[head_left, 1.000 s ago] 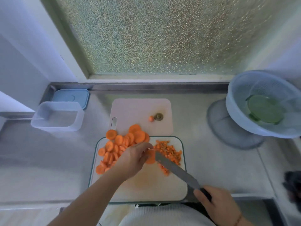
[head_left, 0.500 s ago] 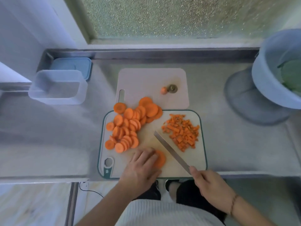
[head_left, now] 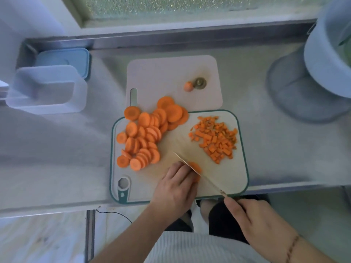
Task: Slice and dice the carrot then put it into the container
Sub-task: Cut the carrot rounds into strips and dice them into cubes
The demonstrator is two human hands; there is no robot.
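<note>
A green-rimmed cutting board (head_left: 241,168) carries a heap of round carrot slices (head_left: 146,135) on its left and a pile of diced carrot (head_left: 215,138) on its right. At the board's near edge my left hand (head_left: 175,188) presses its fingertips on a small stack of carrot slices (head_left: 195,167). My right hand (head_left: 254,219) grips the handle of a knife (head_left: 197,172) whose blade lies across that stack, edge down. The clear plastic container (head_left: 46,90) stands at the far left of the counter.
A second, pale cutting board (head_left: 161,76) lies behind, with the carrot's two cut ends (head_left: 195,84) on it. A blue lid (head_left: 62,59) sits behind the container. A pale blue colander (head_left: 326,54) with greens stands at the right. The counter's front edge runs just under the board.
The view has tilted further down over the board. The knife has come onto the slice stack under my left fingertips, its blade turned on edge.
</note>
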